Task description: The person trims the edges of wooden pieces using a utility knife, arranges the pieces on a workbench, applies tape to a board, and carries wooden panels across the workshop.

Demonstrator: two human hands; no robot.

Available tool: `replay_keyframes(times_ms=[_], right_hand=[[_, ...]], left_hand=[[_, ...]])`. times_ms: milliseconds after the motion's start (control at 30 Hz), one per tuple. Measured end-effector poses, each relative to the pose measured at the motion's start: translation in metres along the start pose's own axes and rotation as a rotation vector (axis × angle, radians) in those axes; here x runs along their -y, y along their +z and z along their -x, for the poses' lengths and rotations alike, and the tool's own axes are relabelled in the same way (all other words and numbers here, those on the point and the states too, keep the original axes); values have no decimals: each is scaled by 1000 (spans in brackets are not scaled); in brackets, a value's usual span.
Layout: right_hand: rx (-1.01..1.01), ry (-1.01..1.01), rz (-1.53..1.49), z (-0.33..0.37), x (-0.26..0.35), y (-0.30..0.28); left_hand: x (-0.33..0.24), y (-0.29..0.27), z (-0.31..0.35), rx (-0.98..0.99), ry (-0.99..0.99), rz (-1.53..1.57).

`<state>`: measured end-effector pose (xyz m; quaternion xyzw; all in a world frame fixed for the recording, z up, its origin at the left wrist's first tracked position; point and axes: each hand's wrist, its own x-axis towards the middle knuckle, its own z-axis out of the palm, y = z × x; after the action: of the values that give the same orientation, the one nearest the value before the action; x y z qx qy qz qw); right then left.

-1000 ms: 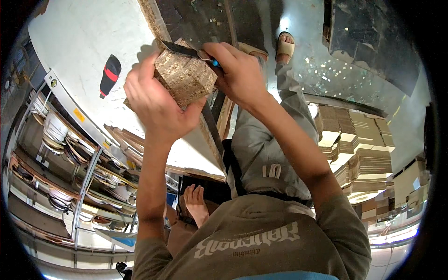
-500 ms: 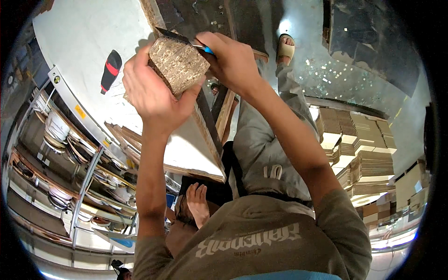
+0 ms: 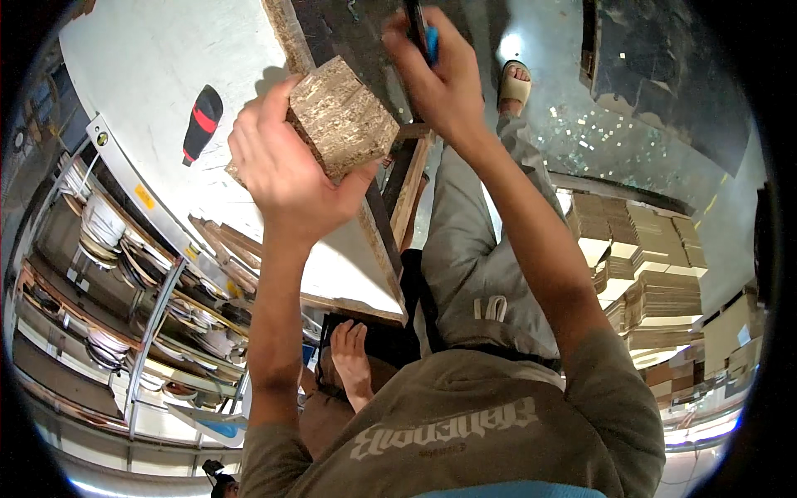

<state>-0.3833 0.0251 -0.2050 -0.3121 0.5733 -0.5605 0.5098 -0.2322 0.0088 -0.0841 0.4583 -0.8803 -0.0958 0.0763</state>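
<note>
The left hand [image 3: 286,170] held a rough chipboard block [image 3: 342,116], fingers wrapped around it. At two o'clock, the right hand [image 3: 440,79] gripped a blue-handled tool [image 3: 422,31].

A white board [image 3: 166,100] with a raw chipboard edge is seen serving as the work surface. A black and red tool [image 3: 202,124] is laid directly on it, well left of that edge. Stacks of flat cardboard [image 3: 656,282] are piled on the floor [image 3: 581,124], far right of the board.
</note>
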Motion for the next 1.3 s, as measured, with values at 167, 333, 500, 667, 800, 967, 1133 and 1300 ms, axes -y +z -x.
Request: replay_keyframes(times_ms=[167,333,500,667,800,967,1133,1300], right_hand=[[202,150,20,38,4,-24],[189,282,-82,49,13,-29],[346,208,25,47,10,-47],[413,156,-71,47,8,-54],[400,387,-291,47,33,-48],[174,172,-175,60,51,-24],[175,-36,-90,70,53,-17],[234,-29,-121,71,52,-14]], left_hand=[[3,3,2,-10,-3,13],[-1,6,4,-25,-34,29],[-1,6,6,-10,-55,28],[-2,3,7,-9,-84,41],[-6,-14,6,128,-138,-22],[-2,-29,39,-10,-413,253],[-8,-33,66,-39,-690,414],[-15,-28,61,-122,-750,654]])
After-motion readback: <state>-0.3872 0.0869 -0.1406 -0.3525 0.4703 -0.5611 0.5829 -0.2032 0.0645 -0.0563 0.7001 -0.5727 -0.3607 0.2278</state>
